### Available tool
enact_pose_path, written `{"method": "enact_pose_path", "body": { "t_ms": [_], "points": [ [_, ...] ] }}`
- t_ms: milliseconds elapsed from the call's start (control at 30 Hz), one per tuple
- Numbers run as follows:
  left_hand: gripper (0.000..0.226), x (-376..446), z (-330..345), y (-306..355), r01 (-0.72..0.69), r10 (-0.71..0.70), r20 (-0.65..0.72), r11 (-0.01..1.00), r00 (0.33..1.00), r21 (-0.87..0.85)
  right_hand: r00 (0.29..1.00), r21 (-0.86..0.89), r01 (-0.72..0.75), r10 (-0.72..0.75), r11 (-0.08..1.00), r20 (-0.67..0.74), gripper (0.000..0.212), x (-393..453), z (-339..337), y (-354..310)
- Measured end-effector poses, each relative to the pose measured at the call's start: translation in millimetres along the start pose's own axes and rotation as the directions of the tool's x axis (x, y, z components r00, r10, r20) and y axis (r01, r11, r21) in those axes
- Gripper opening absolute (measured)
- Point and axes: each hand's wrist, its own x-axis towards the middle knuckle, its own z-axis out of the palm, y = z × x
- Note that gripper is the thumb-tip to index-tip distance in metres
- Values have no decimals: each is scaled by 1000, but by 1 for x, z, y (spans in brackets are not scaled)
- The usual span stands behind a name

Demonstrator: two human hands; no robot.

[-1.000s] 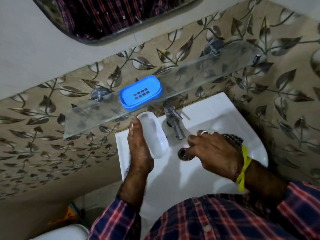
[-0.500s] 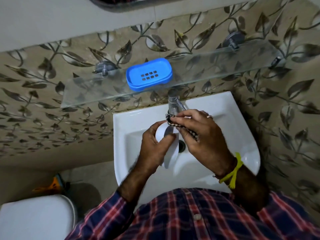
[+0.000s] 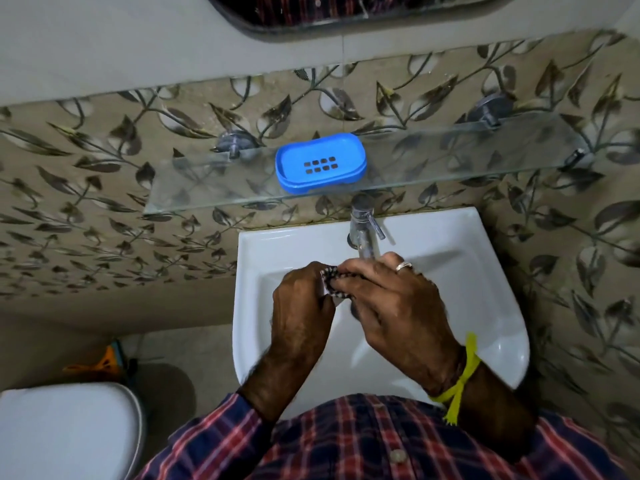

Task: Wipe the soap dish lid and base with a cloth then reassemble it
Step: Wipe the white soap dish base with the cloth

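- Leaf-patterned bathroom tiles back a glass shelf [image 3: 415,174] and a white sink [image 3: 485,306] with a steel tap [image 3: 363,226].
- Blue soap dish base [image 3: 321,162] sits on the shelf, above the tap.
- Over the basin, left hand [image 3: 301,313] clasps the white lid [image 3: 331,296], mostly hidden.
- Right hand [image 3: 398,306] presses a checked cloth [image 3: 330,277] against it.

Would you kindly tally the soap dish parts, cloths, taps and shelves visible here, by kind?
Soap dish parts: 2, the blue base on the glass shelf and a white lid, mostly hidden between the hands
Cloths: 1, the checked cloth, pressed on the lid by the right hand while the left hand holds it
Taps: 1
Glass shelves: 1
Total: 5
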Motion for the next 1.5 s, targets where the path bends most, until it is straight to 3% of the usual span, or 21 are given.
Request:
{"method": "enact_pose_path", "body": {
  "t_ms": [133,267,400,567,700,833,900,1000,1167,1267,1333,1500],
  "points": [
    [13,-2,-1,4,-56,57,-51,998,997,4,998,39,-59,59,998,0,31,10,0,1],
    [21,-2,-7,0,-74,69,-97,996,993,-50,998,10,48,-48,999,-26,35,2,-3,-3],
    [4,-6,-9,5,-109,98,-154,992,983,-63,994,35,-76,78,996,-81,29,10,-5,0],
    [27,-5,-17,1,-149,99,-229,966,968,-213,997,50,38,-34,998,-69,32,2,-5,-10],
    [24,-13,-15,-1,-208,146,-244,945,959,-252,987,63,-99,106,993,-118,31,9,-4,-5],
    [20,-11,-13,-10,-222,120,-311,921,943,-320,994,57,12,-6,998,-107,31,-1,-1,-10],
    [20,-13,-11,-14,-221,102,-330,911,938,-347,987,64,-16,26,998,-155,31,-7,-1,-8],
    [24,-14,-6,-13,-199,72,-322,903,944,-380,975,141,-84,111,986,-193,28,3,2,-3],
    [18,-11,-6,-16,-216,62,-330,864,942,-456,980,109,2,20,994,-198,29,-4,3,-5],
    [20,-11,-3,-12,-188,7,-338,841,941,-507,964,184,-63,108,981,-244,22,-1,8,2],
    [27,-9,-2,-12,-169,-35,-342,820,939,-548,956,178,-95,139,979,-256,31,2,13,-2],
    [22,-13,-2,0,-46,-88,-171,756,981,-653,904,84,-109,134,991,-406,20,5,16,0]
  ]
}}
